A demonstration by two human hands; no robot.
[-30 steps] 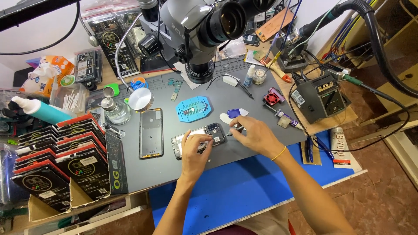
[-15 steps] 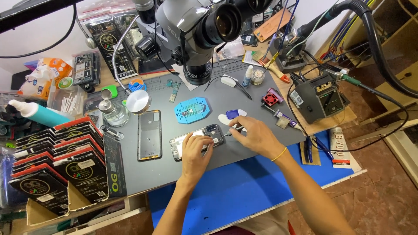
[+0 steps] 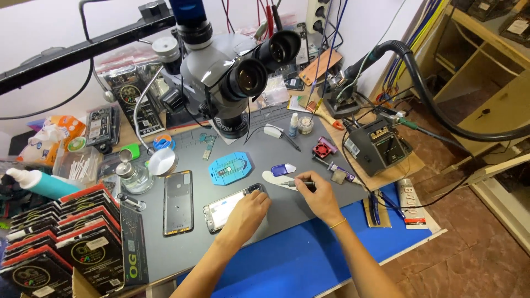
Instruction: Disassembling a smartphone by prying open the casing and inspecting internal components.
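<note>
A grey mat (image 3: pixel 276 215) covers most of my bench, with a blue sheet (image 3: pixel 309 259) along its near edge. The microscope (image 3: pixel 232 77) hangs over the far side of the mat, eyepieces turned toward me. To my left a stack of red and black boxes (image 3: pixel 61 237) stands at the mat's edge, and to my right a dark power unit (image 3: pixel 378 146) sits among cables, well apart from my hands.

On the mat, a dark phone back (image 3: pixel 178 201) lies flat on the left. Just beside it lies the opened phone (image 3: pixel 229 208), angled, its light inside facing up. Beyond that is a blue holder (image 3: pixel 230 168), and near it a small white and purple pry tool (image 3: pixel 283 169).

My left hand (image 3: pixel 248 212) rests on the right end of the opened phone, fingers curled down onto its top edge, pinning it to the mat. My right hand (image 3: pixel 314 196) is closed in a narrow pinch around a thin tool (image 3: pixel 295 183), which points left over a white strip (image 3: pixel 273 179) on the mat. Its tip stands near the phone's corner; whether it touches anything I cannot tell.
</note>
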